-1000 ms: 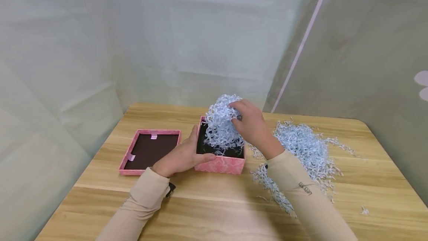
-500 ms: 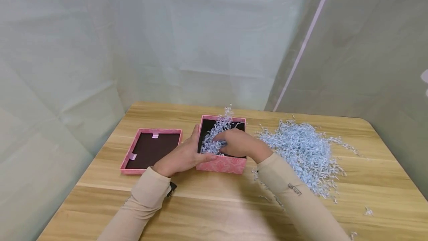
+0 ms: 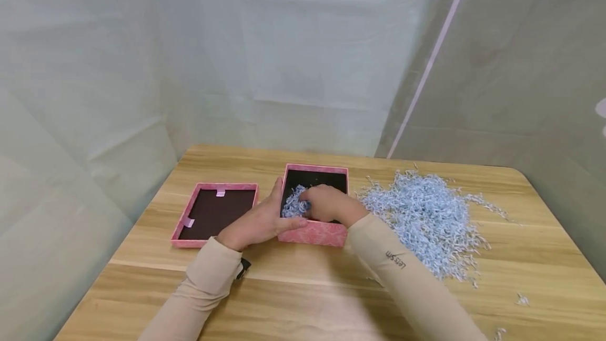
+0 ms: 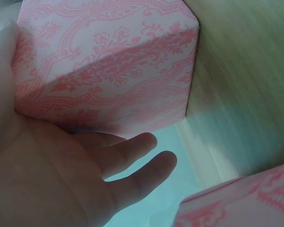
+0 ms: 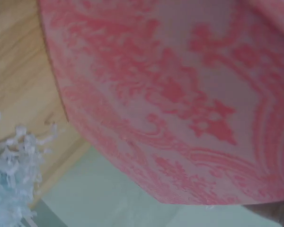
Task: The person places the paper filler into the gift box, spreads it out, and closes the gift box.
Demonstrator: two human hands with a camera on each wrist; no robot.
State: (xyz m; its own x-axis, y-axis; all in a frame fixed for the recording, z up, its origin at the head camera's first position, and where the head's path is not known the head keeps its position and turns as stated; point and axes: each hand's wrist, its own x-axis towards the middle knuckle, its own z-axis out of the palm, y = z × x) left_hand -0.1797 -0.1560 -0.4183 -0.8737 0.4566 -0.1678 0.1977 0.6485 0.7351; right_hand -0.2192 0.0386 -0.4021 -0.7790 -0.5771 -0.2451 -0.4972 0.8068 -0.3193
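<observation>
A pink patterned box [image 3: 312,233] with a dark inside stands on the table in the head view. My left hand [image 3: 258,221] rests against its left near corner, the thumb along the front rim. In the left wrist view, the fingers of my left hand [image 4: 52,161] are extended beside the box [image 4: 109,56]. Down inside the box, my right hand [image 3: 331,204] has its fingers curled at a clump of blue shredded paper [image 3: 293,204] in the left part. The right wrist view is filled mostly by the box's patterned side [image 5: 156,94]; those fingers are hidden there.
To the left lies the box's pink lid [image 3: 218,216], dark inside facing up. A large loose pile of blue shredded paper [image 3: 431,220] spreads on the wooden table [image 3: 293,293] at the right, with small scraps [image 3: 522,299] nearer the front. Pale cloth hangs behind.
My right hand has lowered the clump of shredded paper from above the box into it, then pushed it down and leftward. My left hand has stayed at the corner.
</observation>
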